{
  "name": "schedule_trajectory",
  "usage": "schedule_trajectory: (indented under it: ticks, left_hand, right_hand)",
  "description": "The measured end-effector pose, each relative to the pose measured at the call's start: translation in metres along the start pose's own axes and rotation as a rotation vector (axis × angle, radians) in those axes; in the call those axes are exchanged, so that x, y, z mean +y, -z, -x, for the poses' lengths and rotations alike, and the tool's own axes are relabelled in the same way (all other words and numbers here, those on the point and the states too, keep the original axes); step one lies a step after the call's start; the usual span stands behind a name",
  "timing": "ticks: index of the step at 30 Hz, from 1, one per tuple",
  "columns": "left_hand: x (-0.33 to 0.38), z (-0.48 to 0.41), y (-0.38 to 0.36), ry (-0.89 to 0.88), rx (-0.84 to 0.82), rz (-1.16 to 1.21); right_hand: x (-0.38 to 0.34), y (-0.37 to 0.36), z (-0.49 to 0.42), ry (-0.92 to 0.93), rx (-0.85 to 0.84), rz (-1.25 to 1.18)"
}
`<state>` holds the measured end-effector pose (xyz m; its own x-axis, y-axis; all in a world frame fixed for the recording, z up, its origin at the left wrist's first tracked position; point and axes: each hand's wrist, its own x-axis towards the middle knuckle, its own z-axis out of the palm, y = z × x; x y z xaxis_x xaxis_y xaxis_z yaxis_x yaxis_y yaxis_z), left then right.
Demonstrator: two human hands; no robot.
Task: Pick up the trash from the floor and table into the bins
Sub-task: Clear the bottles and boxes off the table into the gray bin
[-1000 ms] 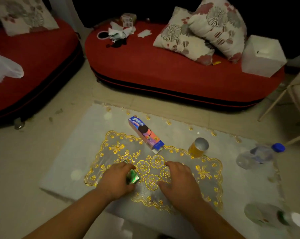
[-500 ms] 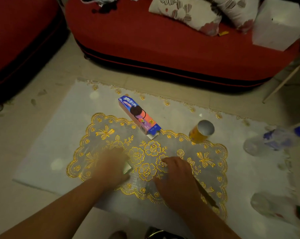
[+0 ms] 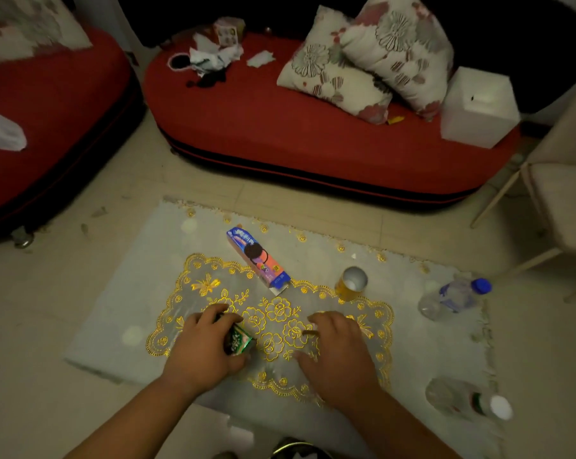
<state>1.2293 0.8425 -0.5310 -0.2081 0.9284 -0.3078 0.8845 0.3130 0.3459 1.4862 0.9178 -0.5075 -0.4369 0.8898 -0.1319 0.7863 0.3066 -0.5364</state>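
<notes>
The left hand (image 3: 202, 347) is found curled round a green wrapper (image 3: 238, 341), low over the lace mat (image 3: 194, 286); whether the wrapper touches the mat cannot be told. The right hand (image 3: 338, 351) is laid palm-down on the mat at 3 o'clock of the left, the two hands apart. A small brown scrap (image 3: 310, 332) is seen at its forefinger; whether it is pinched cannot be told.

The step in hand is judged to be the gathering of small litter from the table (image 3: 114, 293). The wrapper should be closed fully into the palm. The scrap should be nipped by the fingertips, not swept, as the lace is likely to snag it.

Left for collection are a biscuit box (image 3: 258, 260) at 12 o'clock, a yellow cup (image 3: 351, 286) at 1 o'clock, a blue-capped bottle (image 3: 455, 296) at 2 o'clock and a white-capped bottle (image 3: 465, 400) at 4 o'clock. A dark rim, taken to be a bin (image 3: 296, 448), is noted at 6 o'clock
</notes>
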Motion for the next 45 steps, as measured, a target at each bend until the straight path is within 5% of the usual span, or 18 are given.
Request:
schedule_trajectory:
  ticks: [8, 20, 32, 45]
  left_hand:
    - [0.015, -0.012, 0.062, 0.021, 0.077, -0.008]
    - [-0.071, -0.13, 0.027, -0.004, 0.018, -0.025]
    - [-0.105, -0.166, -0.012, -0.035, -0.084, -0.062]
    - [-0.042, -0.156, 0.104, -0.118, -0.022, 0.001]
  right_hand:
    - [-0.033, 0.031, -0.069, 0.078, -0.02, 0.123]
    - [-0.015, -0.104, -0.228, 0.028, -0.121, 0.228]
    - [0.008, -0.191, -0.264, -0.055, -0.227, 0.182]
    - [-0.045, -0.028, -0.207, -0.106, -0.098, 0.07]
